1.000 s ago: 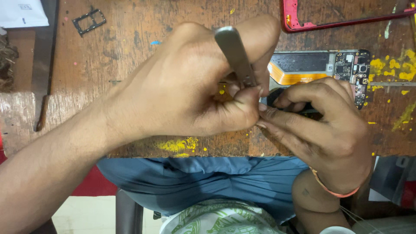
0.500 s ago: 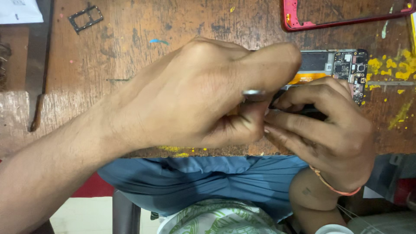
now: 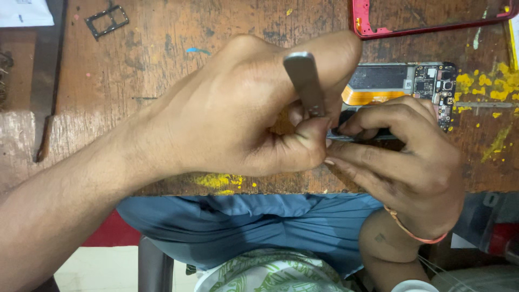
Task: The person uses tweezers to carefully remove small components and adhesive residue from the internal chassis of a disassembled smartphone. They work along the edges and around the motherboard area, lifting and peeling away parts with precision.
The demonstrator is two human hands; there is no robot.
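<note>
The left hand pinches flat grey metal tweezers, tips pressed at a small dark flat part gripped in the right hand over the worn wooden worktop's front edge. A slip could gouge the part or drop it off the edge; the opened phone board lies just behind.

Worn brown wooden surface, scratched, with yellow paint spatter at right and at its near edge, one small blue fleck at upper centre. Red rectangular phone frame, upper right. Opened phone body: black board, orange strip. Grey flat metal tool, centre. Dark metal card tray, upper left. Orange thread band on wrist, lower right. Blue cloth below; green-and-white leaf-patterned fabric at bottom.
</note>
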